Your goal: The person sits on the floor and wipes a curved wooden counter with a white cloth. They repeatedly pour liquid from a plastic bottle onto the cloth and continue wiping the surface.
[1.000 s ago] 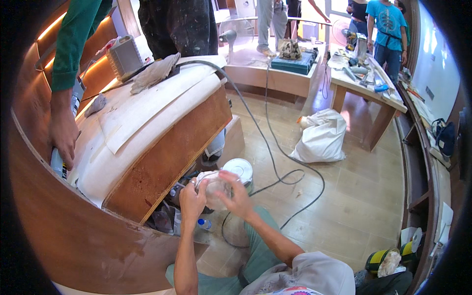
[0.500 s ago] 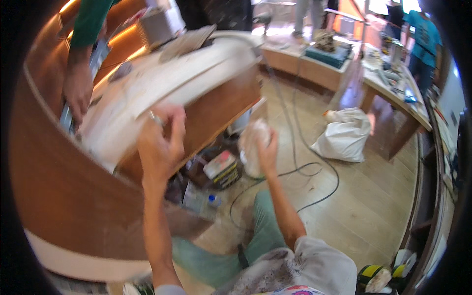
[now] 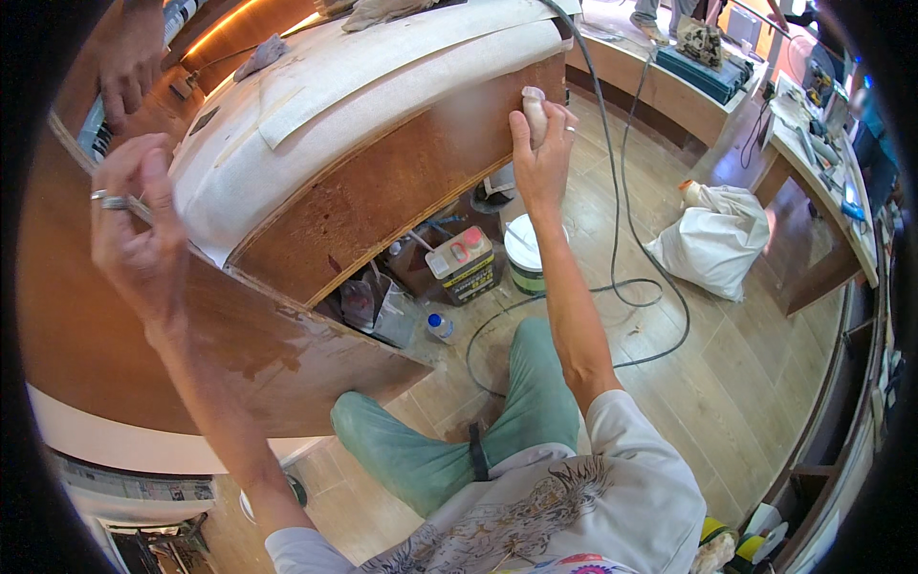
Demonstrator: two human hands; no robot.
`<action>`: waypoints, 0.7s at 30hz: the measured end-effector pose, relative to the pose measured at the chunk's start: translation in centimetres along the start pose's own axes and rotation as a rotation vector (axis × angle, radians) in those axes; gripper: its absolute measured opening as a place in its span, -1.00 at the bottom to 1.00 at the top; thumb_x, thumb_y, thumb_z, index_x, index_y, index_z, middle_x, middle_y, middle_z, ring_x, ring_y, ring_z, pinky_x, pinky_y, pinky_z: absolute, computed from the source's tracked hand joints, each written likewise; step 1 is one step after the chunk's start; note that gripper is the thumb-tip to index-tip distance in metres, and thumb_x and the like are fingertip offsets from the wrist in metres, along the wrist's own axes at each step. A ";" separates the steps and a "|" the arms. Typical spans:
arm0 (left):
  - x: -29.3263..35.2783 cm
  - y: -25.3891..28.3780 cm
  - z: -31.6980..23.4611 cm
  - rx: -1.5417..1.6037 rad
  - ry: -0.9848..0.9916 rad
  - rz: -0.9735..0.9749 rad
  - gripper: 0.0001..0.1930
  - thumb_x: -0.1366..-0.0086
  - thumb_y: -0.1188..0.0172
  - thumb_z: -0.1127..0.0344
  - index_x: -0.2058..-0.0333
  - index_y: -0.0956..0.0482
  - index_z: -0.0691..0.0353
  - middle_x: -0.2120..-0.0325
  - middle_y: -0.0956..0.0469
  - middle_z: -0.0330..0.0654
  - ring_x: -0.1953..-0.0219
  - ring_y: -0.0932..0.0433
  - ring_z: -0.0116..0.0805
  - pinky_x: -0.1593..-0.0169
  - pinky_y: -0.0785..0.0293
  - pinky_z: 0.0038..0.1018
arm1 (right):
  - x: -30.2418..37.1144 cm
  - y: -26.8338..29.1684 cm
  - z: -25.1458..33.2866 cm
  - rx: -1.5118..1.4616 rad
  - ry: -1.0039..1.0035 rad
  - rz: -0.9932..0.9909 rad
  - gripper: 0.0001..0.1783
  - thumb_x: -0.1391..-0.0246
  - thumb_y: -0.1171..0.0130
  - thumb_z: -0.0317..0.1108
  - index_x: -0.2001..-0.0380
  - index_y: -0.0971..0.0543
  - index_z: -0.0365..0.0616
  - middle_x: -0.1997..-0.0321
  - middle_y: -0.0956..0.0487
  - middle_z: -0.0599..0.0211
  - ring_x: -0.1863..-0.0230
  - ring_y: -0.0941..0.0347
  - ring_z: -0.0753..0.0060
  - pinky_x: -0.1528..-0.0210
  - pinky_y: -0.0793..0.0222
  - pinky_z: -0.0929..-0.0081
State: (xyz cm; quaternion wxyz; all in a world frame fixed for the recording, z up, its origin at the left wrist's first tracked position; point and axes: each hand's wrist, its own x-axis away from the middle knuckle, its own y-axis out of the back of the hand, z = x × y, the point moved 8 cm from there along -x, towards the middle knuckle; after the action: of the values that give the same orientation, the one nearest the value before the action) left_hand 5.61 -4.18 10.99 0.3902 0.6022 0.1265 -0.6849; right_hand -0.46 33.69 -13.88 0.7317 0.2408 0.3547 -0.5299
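Observation:
My right hand (image 3: 545, 158) is closed around a wadded whitish cloth (image 3: 534, 115), held up at the right end of a brown wooden panel (image 3: 402, 182). The panel is the upright side of a curved bench whose top carries a white sheet covering (image 3: 382, 91). At the left, my left hand (image 3: 139, 230) is raised by the bench's left corner, wearing a ring. Its fingers are curled in toward the thumb; whatever may be between them cannot be made out. Just beyond it, another person's hand (image 3: 129, 72) rests by a long tube-shaped thing (image 3: 96, 129).
Under the panel stand a rectangular can (image 3: 464, 268), a white bucket (image 3: 524, 251) and a blue-capped bottle (image 3: 440, 325). A black cable (image 3: 612, 172) loops across the floor. To the right are a white sack (image 3: 717, 239) and a worktable (image 3: 813, 153) with tools.
My right hand has risen from above the floor to the panel's right end with the cloth. My left hand has moved left, away from the panel. The view has shifted.

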 end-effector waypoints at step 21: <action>-1.8 1.9 7.8 0.101 -0.200 0.131 -0.83 -0.38 -0.05 0.62 0.16 -0.62 0.44 0.18 -0.65 -0.01 0.16 -0.64 -0.26 0.04 -0.60 -0.44 | -1.4 -1.0 0.7 -0.014 0.197 -0.116 -0.82 -0.22 -0.17 -0.37 0.16 -0.61 -0.21 0.23 -0.57 0.09 0.16 -0.44 0.04 0.09 -0.33 0.24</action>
State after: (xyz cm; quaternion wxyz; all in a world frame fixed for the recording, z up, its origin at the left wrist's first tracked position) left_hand 1.20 -9.85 15.11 0.4142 0.5567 0.0127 -0.7200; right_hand -1.45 33.74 -12.33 0.6629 0.2656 0.4420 -0.5427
